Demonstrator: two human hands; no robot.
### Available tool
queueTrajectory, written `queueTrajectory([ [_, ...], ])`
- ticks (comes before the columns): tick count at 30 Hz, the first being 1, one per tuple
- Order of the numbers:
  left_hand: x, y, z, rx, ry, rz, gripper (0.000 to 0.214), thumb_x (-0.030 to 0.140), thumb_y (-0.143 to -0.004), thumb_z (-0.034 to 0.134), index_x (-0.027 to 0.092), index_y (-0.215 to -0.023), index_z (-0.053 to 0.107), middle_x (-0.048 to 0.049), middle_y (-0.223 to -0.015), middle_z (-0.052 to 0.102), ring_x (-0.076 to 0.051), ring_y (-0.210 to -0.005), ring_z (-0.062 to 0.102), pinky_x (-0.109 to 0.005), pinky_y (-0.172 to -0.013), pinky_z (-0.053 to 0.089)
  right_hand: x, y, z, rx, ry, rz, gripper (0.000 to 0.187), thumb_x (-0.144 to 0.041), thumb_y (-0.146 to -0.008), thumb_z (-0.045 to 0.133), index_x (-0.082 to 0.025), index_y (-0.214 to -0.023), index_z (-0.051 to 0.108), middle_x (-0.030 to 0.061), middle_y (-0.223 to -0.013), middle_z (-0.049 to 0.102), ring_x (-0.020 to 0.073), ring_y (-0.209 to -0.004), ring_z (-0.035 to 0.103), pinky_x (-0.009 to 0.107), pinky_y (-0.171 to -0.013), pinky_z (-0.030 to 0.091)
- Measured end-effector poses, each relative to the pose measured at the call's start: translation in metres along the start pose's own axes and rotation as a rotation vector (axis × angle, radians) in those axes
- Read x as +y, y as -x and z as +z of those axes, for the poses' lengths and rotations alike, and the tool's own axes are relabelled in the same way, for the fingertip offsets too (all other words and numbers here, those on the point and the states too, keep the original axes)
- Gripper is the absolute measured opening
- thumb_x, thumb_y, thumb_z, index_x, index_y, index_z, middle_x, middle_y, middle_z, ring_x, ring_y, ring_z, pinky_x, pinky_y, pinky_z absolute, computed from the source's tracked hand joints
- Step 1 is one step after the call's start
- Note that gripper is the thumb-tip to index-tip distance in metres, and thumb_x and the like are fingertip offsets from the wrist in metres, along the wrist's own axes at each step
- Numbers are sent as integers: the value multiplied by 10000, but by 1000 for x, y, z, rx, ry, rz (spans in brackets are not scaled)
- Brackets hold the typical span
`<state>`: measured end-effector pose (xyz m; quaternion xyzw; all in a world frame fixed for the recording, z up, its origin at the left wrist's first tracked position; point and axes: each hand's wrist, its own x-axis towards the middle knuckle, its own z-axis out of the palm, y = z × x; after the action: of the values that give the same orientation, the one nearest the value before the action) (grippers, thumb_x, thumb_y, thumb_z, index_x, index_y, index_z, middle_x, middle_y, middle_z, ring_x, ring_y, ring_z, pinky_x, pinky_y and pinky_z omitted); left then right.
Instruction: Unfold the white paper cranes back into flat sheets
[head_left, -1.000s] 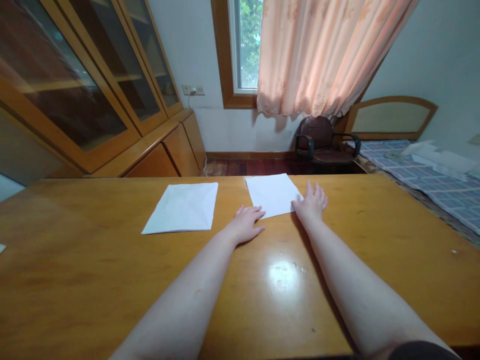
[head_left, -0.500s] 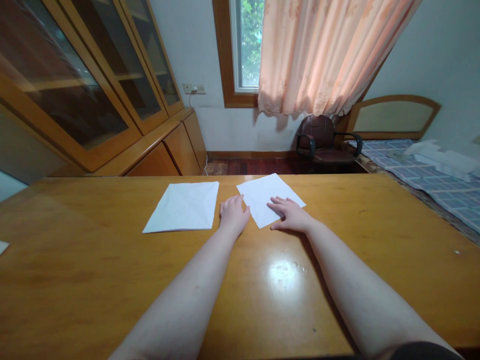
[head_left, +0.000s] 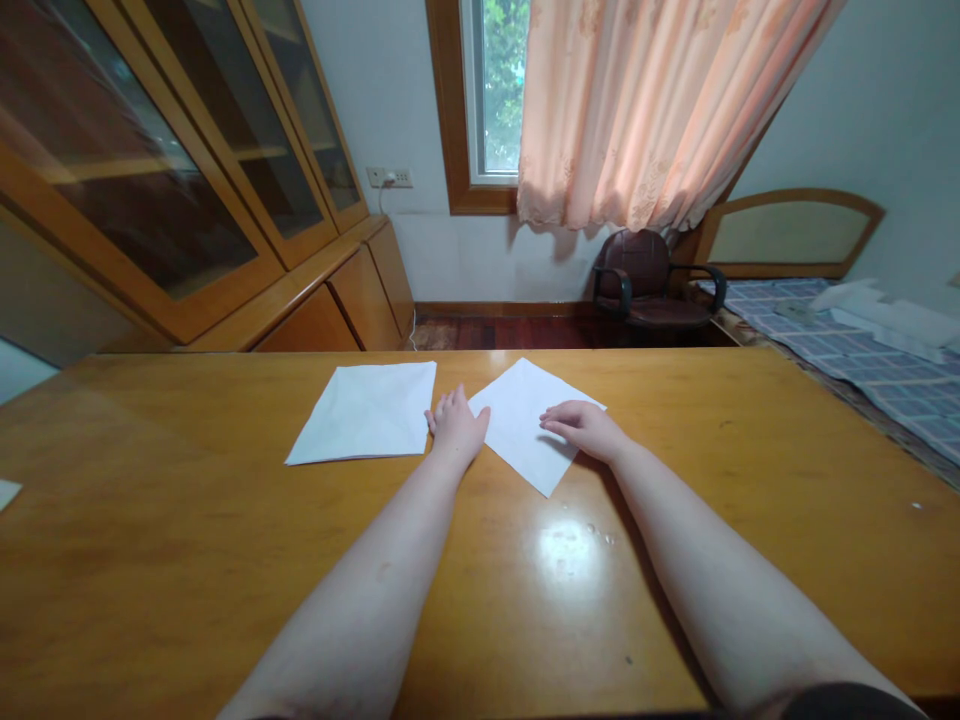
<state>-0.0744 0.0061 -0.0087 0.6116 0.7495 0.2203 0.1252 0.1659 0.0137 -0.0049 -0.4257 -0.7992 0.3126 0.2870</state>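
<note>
A square sheet of white paper lies on the wooden table, turned so that one corner points toward me. My left hand is at its left corner, fingers apart, thumb over the paper's edge. Over the right part of the sheet is my right hand, its fingers extended and slightly bent, with a shadow beneath them; whether they touch the paper I cannot tell. To the left of my left hand lies another white paper piece, flat, with faint creases and what look like layered edges.
The wooden table fills the foreground. A white corner of something shows at the far left edge. Beyond the table stand a glass-door cabinet, a brown armchair and a bed.
The right-hand sheet has turned, its near corner now closer to me. My left hand has shifted slightly left; the fingers of my right hand have drawn closer together.
</note>
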Motion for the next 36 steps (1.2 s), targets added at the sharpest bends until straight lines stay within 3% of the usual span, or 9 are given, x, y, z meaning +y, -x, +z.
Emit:
queueTrajectory([
  [5, -1, 2, 2, -32, -50, 92, 562, 371, -761, 563, 223, -1292, 454, -141, -1338, 509, -365, -1350, 275, -658, -1060, 117, 1, 0, -1, 43, 79, 54, 255, -408, -830, 557, -222, -834, 732, 51, -822, 707, 203, -798, 627, 335, -748, 458],
  [8, 1, 4, -1, -17, -47, 145, 515, 329, -746, 599, 244, -1245, 502, -128, -1278, 556, -359, -1291, 369, -647, -1051, 163, 3, -1, 0, 43, 104, 49, 263, -404, -841, 541, -222, -819, 729, 45, -800, 698, 194, -777, 614, 320, -724, 447],
  [14, -1, 2, -8, 25, 126, 223, 528, 176, -740, 581, 231, -1259, 505, -106, -1182, 584, -249, -1094, 558, -397, -972, 416, 8, -3, 2, 55, 139, 94, 258, -399, -839, 538, -226, -833, 729, 46, -841, 700, 191, -794, 612, 315, -741, 445],
  [20, 0, 1, -11, 48, 258, 213, 475, 119, -750, 544, 178, -1221, 561, -107, -1207, 583, -218, -1137, 533, -342, -1014, 392, 9, -4, 1, 87, 177, 141, 240, -356, -841, 537, -209, -835, 726, 46, -857, 707, 180, -795, 618, 289, -721, 438],
  [24, 1, 1, -12, 1, 458, 111, 305, 240, -833, 457, 171, -1059, 650, -81, -962, 686, -205, -925, 628, -350, -877, 482, 8, -4, -1, 140, 216, 183, 224, -338, -837, 539, -217, -832, 727, 45, -896, 713, 187, -825, 622, 287, -732, 435],
  [26, 1, 1, -13, -29, 571, 65, 337, 217, -841, 393, 167, -1059, 644, -59, -844, 693, -188, -821, 644, -343, -810, 509, 7, -4, -1, 157, 222, 214, 222, -338, -835, 540, -221, -843, 729, 44, -918, 714, 190, -836, 624, 286, -735, 436],
  [28, 1, 0, -12, -32, 618, 110, 384, 131, -796, 377, 166, -1082, 632, -53, -898, 695, -176, -872, 640, -336, -850, 500, 6, -4, -2, 159, 222, 241, 225, -340, -835, 540, -221, -849, 730, 42, -919, 715, 190, -833, 625, 284, -731, 437],
  [32, 2, 2, -10, 15, 313, 275, 438, 64, -739, 440, 219, -1088, 654, -58, -1232, 595, -215, -1184, 504, -405, -1071, 332, 4, -4, -2, 154, 227, 270, 233, -340, -840, 534, -216, -849, 731, 45, -914, 717, 189, -827, 626, 280, -722, 435],
  [36, 4, 8, -7, 74, -68, 213, 422, 212, -763, 568, 317, -1169, 621, -59, -1420, 424, -362, -1374, 210, -612, -1098, 96, 4, -5, -2, 148, 234, 244, 237, -346, -844, 532, -214, -853, 728, 48, -910, 715, 190, -821, 625, 282, -721, 436],
])
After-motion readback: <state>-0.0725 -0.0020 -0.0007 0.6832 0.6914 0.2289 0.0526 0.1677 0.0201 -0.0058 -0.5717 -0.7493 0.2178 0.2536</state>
